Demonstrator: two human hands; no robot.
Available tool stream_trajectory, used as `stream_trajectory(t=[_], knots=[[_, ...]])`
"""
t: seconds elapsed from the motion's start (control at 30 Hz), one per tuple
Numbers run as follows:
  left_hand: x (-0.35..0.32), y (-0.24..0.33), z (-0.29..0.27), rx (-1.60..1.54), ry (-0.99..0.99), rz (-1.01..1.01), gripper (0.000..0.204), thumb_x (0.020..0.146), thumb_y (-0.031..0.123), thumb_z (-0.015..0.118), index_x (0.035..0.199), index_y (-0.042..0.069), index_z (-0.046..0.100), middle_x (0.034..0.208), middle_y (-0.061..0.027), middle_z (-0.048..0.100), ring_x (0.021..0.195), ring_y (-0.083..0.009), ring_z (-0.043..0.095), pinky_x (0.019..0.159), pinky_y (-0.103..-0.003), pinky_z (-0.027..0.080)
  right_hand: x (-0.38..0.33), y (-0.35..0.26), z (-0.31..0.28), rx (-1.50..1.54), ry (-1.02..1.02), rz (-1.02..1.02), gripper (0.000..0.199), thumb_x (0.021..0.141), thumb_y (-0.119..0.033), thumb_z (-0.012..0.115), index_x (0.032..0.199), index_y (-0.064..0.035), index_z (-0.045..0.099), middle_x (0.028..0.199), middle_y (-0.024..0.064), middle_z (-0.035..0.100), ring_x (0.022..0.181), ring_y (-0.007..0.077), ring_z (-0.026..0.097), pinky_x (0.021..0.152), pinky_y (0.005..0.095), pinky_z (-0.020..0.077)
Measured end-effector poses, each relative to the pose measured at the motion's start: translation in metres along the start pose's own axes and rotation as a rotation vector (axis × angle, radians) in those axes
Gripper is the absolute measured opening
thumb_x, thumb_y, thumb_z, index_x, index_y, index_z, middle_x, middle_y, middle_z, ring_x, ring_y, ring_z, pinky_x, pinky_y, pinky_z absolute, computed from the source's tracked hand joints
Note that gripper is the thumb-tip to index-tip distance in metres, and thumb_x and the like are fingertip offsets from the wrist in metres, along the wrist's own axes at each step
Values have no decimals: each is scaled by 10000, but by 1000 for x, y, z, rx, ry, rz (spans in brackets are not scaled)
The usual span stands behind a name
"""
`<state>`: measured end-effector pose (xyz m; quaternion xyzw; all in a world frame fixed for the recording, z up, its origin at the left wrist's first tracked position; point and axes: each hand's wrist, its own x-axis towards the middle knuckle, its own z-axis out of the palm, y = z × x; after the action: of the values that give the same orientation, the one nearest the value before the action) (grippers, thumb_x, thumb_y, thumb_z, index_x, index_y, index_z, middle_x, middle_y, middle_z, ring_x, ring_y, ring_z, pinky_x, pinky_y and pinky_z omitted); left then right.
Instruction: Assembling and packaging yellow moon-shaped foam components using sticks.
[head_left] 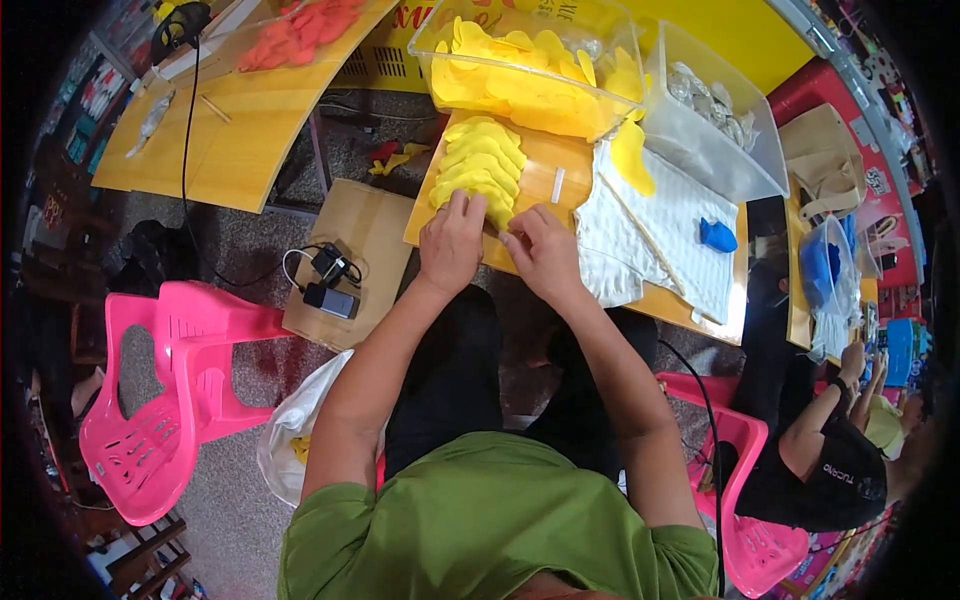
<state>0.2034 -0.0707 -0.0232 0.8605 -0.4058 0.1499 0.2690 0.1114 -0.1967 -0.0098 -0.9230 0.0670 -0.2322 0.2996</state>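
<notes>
Several soft yellow pieces, probably fabric (482, 150), lie overlapped in a row on the wooden table (545, 225). At the row's near end, my left hand (452, 240) has its bent fingers closed on the edge of the nearest yellow piece. Just to the right, my right hand (543, 252) pinches the same edge between thumb and fingers. My fingers partly hide that piece. Behind the row stands a clear bin (520, 65) heaped with flat yellow cut-outs. One yellow cut-out (632, 160) lies right of it on a white cloth (690, 210).
A thin stick (640, 230) and a small blue piece (717, 235) rest on the cloth. Another clear bin (735, 150) holds greyish pieces. Left are a cardboard box (375, 230) and a pink chair (185, 370). At the right sits another person (820, 465).
</notes>
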Motion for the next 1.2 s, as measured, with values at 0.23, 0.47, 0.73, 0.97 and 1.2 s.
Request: stream_trajectory(t=[0.23,0.47,0.73,0.97,1.2], knots=[[-26,3,-17,-130,74,86,260,695,3,578,946,28,515,866,-144,510,843,-339,545,697,-411,460,-9,6,-23,111,4,56,150,756,-100,673,811,-12,564,794,121,557,708,301,585,596,365,474],[-26,30,-16,-244,157,339,232,657,12,621,880,21,559,859,-113,525,775,-294,545,685,-371,458,9,11,-81,303,166,124,103,794,-64,670,818,8,600,711,76,576,597,137,560,541,253,444],[10,63,5,-318,78,417,204,695,37,618,890,19,559,875,-117,527,824,-295,534,712,-378,441,60,54,-182,441,587,233,76,865,-85,597,821,-25,610,719,14,610,589,70,548,501,202,431],[28,83,44,-230,-109,295,384,732,156,674,1053,11,521,1037,-165,479,1021,-341,459,874,-430,380,132,165,-248,288,839,361,116,781,-109,639,796,7,643,651,66,635,582,167,612,523,276,486],[30,84,41,-175,-169,309,456,741,210,686,1109,8,506,1091,-184,459,1077,-353,436,905,-438,365,202,214,-232,-713,15,238,179,746,-34,529,853,5,667,888,147,670,891,369,621,778,443,496]])
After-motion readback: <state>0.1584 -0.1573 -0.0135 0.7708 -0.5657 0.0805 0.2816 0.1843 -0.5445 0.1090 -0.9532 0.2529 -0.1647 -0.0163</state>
